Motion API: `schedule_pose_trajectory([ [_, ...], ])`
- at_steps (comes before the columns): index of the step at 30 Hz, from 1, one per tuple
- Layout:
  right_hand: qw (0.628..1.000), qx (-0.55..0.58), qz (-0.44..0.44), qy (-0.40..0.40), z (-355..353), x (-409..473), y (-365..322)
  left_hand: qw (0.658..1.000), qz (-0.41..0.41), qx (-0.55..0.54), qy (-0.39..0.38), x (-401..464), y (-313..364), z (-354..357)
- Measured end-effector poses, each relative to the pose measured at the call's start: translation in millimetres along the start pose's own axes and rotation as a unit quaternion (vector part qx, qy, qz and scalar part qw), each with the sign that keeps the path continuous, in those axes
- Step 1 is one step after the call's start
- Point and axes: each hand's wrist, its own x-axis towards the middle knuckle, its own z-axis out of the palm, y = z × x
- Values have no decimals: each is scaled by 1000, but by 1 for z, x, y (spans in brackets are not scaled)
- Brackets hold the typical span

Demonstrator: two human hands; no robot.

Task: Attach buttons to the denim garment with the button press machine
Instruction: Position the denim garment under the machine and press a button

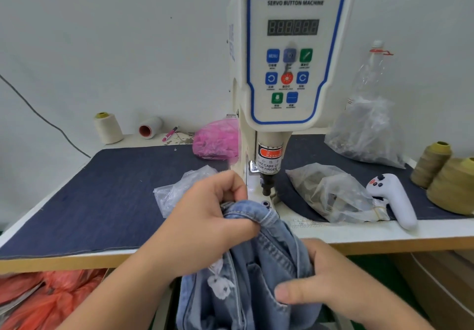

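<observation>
Denim garment (259, 265) lower part cut off; left hand (205, 224) fingers (236, 188) hide waistband.

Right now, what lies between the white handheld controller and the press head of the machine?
In the head view, a crumpled clear plastic bag lies on the dark mat between the white controller and the press head.

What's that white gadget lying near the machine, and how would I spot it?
Start at the tall white button press machine and look down to its right on the table. Past the crumpled clear plastic bag lies a white handheld controller, beside olive thread cones. It alone is smooth white plastic with small buttons on its head.
</observation>
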Motion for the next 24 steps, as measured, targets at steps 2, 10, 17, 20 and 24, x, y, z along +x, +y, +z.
schedule_pose_trajectory([
  [2,998,42,-3,38,2,2,11,998,-51,-8,-27,2,-10,-4],
  [10,938,307,-34,156,-16,5,24,913,-231,-241,-236,-3,-61,21],
  [17,938,306,-32,162,-28,16,14,908,-257,-304,-128,-21,-97,53],
  [20,945,273,-26,179,-32,19,13,899,-303,-269,-164,0,-81,64],
  [24,984,148,44,93,-41,16,24,872,-295,-390,-35,17,-71,40],
])
